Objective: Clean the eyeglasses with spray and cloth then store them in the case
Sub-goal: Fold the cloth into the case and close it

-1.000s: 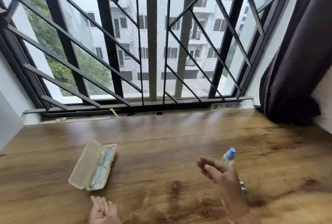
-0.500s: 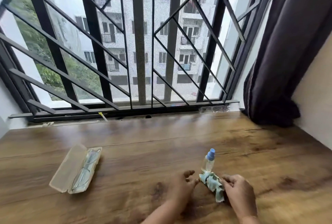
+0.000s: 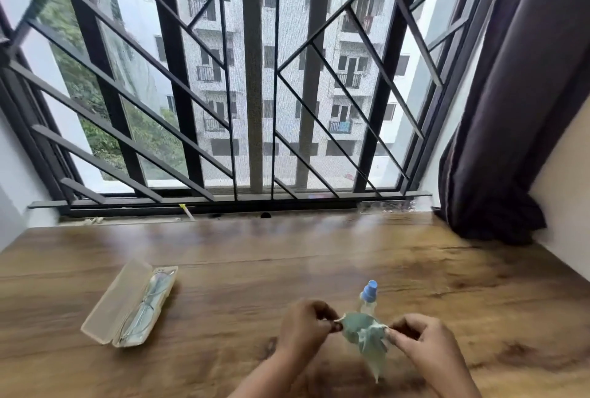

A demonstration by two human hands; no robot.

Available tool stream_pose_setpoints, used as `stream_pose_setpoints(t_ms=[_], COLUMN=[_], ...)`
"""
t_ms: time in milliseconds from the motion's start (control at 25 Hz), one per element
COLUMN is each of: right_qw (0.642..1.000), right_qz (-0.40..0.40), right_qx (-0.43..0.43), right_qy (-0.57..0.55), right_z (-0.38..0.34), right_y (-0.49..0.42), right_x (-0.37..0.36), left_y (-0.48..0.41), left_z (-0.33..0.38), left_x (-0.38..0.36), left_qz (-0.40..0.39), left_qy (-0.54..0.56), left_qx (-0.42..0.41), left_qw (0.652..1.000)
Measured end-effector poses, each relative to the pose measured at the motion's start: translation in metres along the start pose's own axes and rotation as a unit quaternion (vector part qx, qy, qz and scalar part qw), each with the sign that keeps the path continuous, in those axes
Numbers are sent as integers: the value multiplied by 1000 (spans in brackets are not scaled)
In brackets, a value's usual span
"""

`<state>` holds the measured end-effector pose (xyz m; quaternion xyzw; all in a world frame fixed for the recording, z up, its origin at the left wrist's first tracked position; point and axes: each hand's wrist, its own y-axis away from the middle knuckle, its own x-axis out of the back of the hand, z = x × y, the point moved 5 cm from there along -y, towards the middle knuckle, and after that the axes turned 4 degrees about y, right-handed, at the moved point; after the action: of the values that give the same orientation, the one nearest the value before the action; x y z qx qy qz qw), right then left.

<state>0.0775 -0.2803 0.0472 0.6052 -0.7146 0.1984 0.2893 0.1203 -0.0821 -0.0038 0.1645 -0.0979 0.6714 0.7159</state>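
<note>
Green cloth (image 3: 364, 330) is pinched at 2 ends, left grip (image 3: 306, 324) and right grip (image 3: 421, 340) both curled on it. Eyeglasses (image 3: 148, 305) sit in the open case (image 3: 116, 300), well left. I'd spread it flat before spraying.

No readable text, label, brand, number or sign is found anywhere in the view. The spray bottle (image 3: 367, 300) is too small and blurred for any print on it to be made out. Nothing legible is seen on the case (image 3: 110, 305) or the cloth (image 3: 364, 330).
</note>
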Motion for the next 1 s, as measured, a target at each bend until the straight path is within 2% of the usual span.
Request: stream_pose_setpoints(t_ms=[80,160,320,480,600,720,800,920,1000], right_qw=[996,982,934,884,840,826,821,805,795], right_qz=[-59,-96,-141,-118,-150,-173,-185,-223,-223], right_qx=[43,86,145,197,189,142,95,14,-13], right_qy=[-48,-141,-294,-407,-486,-518,-532,-550,-564], right_z=[-37,-77,-157,-208,-227,-231,-227,-218,-205], right_y=[1,2,-4,-4,0,4,4,8,8], right_x=[16,32,55,71,69,58,49,40,36], left_y=[5,12,23,44,57,58,52,45,45], left_z=[26,64,141,201,225,226,216,194,182], left_x=[34,69,135,179,197,204,202,191,183], left_qz=[-3,-28,-5,58,133,212,223,170,104], left_qy=[108,197,294,334,315,286,263,281,344], left_qx=[-42,-98,-181,-244,-275,-242,-186,-69,-28], left_qw=[993,975,938,909,899,903,920,942,933])
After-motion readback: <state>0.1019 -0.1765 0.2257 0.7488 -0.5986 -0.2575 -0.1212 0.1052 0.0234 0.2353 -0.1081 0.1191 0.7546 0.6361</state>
